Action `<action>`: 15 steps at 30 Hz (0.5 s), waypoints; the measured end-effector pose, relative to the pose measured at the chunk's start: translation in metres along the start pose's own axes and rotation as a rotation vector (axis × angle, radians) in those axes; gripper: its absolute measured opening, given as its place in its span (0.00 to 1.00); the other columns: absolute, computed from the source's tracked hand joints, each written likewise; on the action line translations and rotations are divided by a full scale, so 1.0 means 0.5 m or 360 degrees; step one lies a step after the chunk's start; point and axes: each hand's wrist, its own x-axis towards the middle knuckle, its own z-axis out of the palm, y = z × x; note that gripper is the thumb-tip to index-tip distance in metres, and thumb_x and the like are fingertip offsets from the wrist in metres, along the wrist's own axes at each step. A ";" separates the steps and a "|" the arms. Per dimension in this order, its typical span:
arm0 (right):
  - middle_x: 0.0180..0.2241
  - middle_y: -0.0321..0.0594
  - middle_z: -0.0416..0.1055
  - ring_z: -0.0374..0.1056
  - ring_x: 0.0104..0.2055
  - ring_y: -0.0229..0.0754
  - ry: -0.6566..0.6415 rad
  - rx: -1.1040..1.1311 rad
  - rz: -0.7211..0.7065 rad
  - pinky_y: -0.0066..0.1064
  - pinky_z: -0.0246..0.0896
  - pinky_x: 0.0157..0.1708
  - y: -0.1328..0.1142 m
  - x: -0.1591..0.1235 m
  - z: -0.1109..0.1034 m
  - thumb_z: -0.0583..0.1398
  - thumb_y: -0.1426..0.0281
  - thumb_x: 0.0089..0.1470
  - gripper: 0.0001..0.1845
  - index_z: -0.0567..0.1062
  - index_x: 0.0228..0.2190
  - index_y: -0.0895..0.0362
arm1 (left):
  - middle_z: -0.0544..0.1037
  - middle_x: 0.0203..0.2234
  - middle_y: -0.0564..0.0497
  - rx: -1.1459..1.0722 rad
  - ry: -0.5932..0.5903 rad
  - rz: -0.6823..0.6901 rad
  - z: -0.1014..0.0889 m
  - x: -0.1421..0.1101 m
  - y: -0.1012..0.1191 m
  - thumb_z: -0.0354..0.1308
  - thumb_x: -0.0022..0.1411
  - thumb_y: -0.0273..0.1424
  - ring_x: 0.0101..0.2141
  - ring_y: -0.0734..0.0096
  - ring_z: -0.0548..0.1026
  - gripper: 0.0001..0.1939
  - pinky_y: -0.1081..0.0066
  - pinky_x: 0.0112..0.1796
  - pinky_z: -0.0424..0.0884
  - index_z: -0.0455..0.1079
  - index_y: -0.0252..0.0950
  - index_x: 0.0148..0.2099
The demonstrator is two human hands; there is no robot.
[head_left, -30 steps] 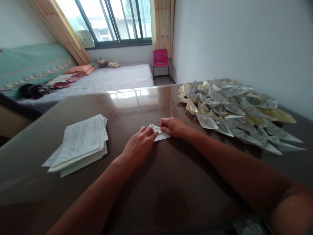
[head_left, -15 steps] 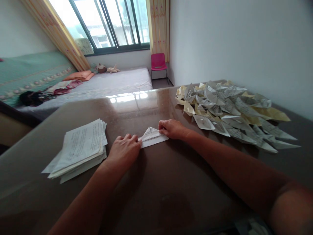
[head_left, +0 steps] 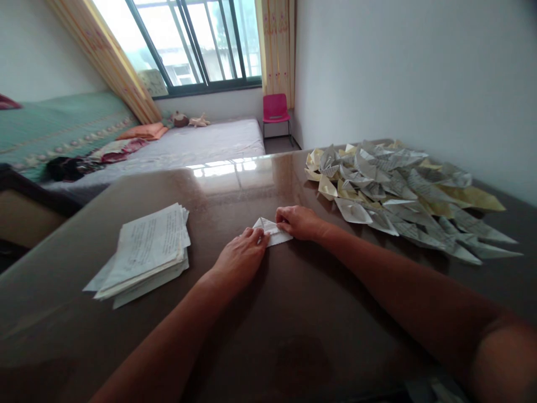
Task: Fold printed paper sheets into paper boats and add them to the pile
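A small folded sheet of paper (head_left: pixel 277 238) lies flat on the brown table, its pointed top facing away from me and a straight strip along the near side. My left hand (head_left: pixel 245 249) rests over its left part, fingers bent and pressed down on the paper, hiding that end. At the right end, my right hand (head_left: pixel 297 221) pinches the paper's edge between thumb and curled fingers. Further right lies a heap of folded paper boats (head_left: pixel 377 184), white, grey and yellowish. A stack of printed sheets (head_left: pixel 146 246) sits to the left of my left hand.
The glossy brown table (head_left: pixel 268 324) reaches forward toward a bed (head_left: pixel 222 137) with pillows and clothes on it. A pink chair (head_left: pixel 276 109) stands by the far wall under the window. A white wall runs along the right side.
My left hand first slid left along the paper's strip, uncovering it, then came back right over the left part. My right hand has kept its hold at the right end. The view shifted slightly.
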 end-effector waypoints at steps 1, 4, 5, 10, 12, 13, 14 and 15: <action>0.43 0.43 0.73 0.68 0.43 0.44 0.0052 -0.0087 -0.0063 0.30 0.56 0.34 -0.010 -0.007 -0.005 0.54 0.67 0.59 0.10 0.74 0.39 0.54 | 0.70 0.51 0.42 0.0008 -0.0002 -0.0008 0.001 0.001 0.002 0.44 0.65 0.23 0.50 0.62 0.67 0.22 0.63 0.51 0.66 0.62 0.37 0.60; 0.46 0.48 0.71 0.64 0.49 0.50 0.0109 -0.0347 -0.0332 0.35 0.58 0.40 -0.050 -0.030 -0.016 0.54 0.70 0.59 0.11 0.76 0.39 0.55 | 0.70 0.51 0.42 0.0012 0.0001 0.0002 -0.001 0.000 0.003 0.44 0.65 0.23 0.51 0.62 0.66 0.21 0.63 0.53 0.65 0.64 0.35 0.58; 0.46 0.48 0.71 0.65 0.48 0.49 0.0057 -0.0371 -0.0398 0.36 0.59 0.40 -0.064 -0.037 -0.018 0.53 0.71 0.60 0.12 0.76 0.40 0.56 | 0.70 0.51 0.42 0.0014 0.0000 0.0007 -0.002 -0.001 0.002 0.44 0.65 0.23 0.51 0.61 0.66 0.20 0.63 0.53 0.64 0.65 0.34 0.57; 0.41 0.53 0.75 0.71 0.41 0.48 -0.0237 -0.0466 -0.0235 0.35 0.62 0.35 -0.093 -0.056 -0.017 0.51 0.76 0.59 0.15 0.77 0.40 0.60 | 0.69 0.51 0.41 0.0005 -0.0040 -0.0029 -0.009 -0.006 0.001 0.45 0.64 0.23 0.52 0.59 0.65 0.21 0.63 0.51 0.67 0.64 0.33 0.58; 0.40 0.54 0.76 0.73 0.39 0.48 -0.0343 -0.0491 -0.0179 0.34 0.63 0.32 -0.092 -0.059 -0.023 0.52 0.77 0.58 0.15 0.79 0.38 0.59 | 0.70 0.50 0.41 0.0027 -0.0075 -0.0090 -0.015 -0.010 0.000 0.45 0.64 0.22 0.51 0.57 0.67 0.22 0.63 0.46 0.70 0.64 0.34 0.58; 0.40 0.54 0.76 0.73 0.39 0.48 -0.0392 -0.0496 -0.0160 0.33 0.63 0.32 -0.092 -0.060 -0.028 0.53 0.77 0.57 0.15 0.79 0.37 0.59 | 0.70 0.49 0.41 0.0050 -0.0092 -0.0124 -0.018 -0.012 -0.001 0.45 0.64 0.22 0.49 0.57 0.68 0.21 0.63 0.43 0.72 0.65 0.34 0.58; 0.39 0.54 0.76 0.73 0.39 0.49 -0.0440 -0.0499 -0.0146 0.33 0.64 0.32 -0.092 -0.061 -0.033 0.54 0.77 0.56 0.15 0.80 0.36 0.58 | 0.71 0.48 0.41 0.0079 -0.0104 -0.0160 -0.021 -0.014 -0.003 0.45 0.64 0.22 0.48 0.56 0.69 0.21 0.62 0.40 0.73 0.66 0.35 0.57; 0.39 0.54 0.77 0.74 0.39 0.50 -0.0483 -0.0497 -0.0136 0.34 0.64 0.32 -0.092 -0.062 -0.038 0.55 0.77 0.56 0.14 0.80 0.36 0.58 | 0.72 0.46 0.41 0.0109 -0.0115 -0.0192 -0.023 -0.016 -0.005 0.45 0.64 0.22 0.46 0.55 0.70 0.20 0.62 0.37 0.73 0.67 0.36 0.55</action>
